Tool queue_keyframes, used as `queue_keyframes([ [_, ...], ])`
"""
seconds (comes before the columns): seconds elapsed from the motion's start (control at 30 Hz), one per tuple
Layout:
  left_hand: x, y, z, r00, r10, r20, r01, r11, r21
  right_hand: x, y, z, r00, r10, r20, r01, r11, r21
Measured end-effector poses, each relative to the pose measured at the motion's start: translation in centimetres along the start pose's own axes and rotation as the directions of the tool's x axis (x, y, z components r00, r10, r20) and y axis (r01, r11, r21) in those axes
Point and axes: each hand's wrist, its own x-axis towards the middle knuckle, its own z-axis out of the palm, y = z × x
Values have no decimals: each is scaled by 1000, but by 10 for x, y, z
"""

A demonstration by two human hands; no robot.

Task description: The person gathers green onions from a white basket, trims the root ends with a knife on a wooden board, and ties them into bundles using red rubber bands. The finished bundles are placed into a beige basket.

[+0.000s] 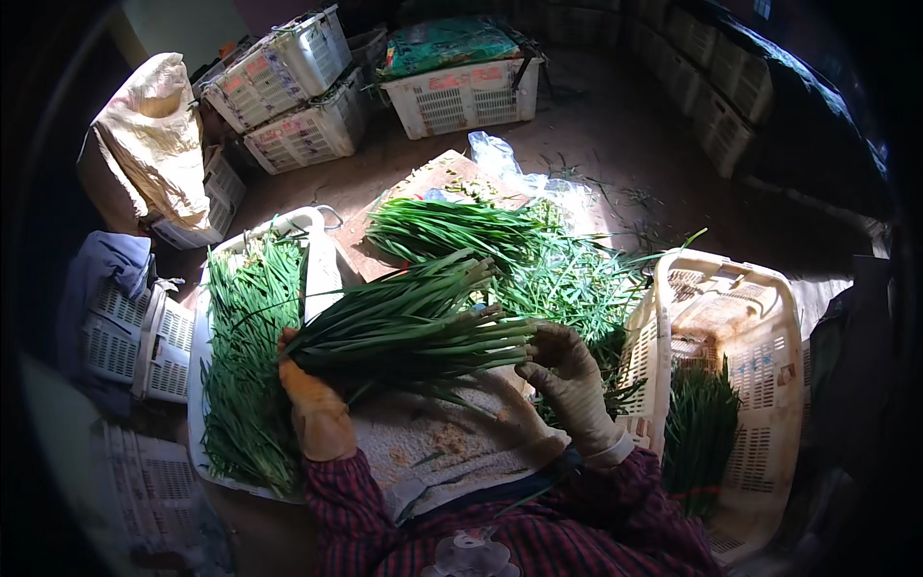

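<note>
A thick bunch of Chinese chives (425, 328) lies across my lap area, its leaf tips to the left and its pale stem ends to the right. My left hand (317, 404), in an orange-stained glove, grips the leafy end from below. At the stem ends is my right hand (570, 389), in a dirty pale glove, with thumb and fingers apart; its fingertips are close to the stems, and contact is hard to tell. Beneath the bunch a pale, soiled cloth (461, 433) covers my lap. Another chive bunch (454, 227) rests beyond, on a board (368, 252).
To the left stands a white tub (324, 267) filled with chives. Loose leaf trimmings (570, 281) are heaped ahead. A plastic crate (764, 404) at right holds more chives. Stacked crates (288, 72), a crate with a green sack (461, 94) and a plastic bag (497, 155) are farther off.
</note>
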Motion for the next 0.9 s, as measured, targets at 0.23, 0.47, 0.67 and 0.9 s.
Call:
queue_keyframes([
  [0.23,-12,3,16,993,-121,10,121,991,-62,-9,9,-6,994,-101,-38,100,995,-23],
  [0.47,-1,5,0,999,-53,-2,53,996,-72,2,17,1,963,-269,35,268,927,-261],
  [0.67,-18,8,19,995,-99,-14,99,995,29,-16,-1,-4,977,-214,5,207,939,-275],
  [0.9,-48,35,63,976,-174,133,153,976,151,-12,-21,-136,885,-309,-348,123,876,-466],
])
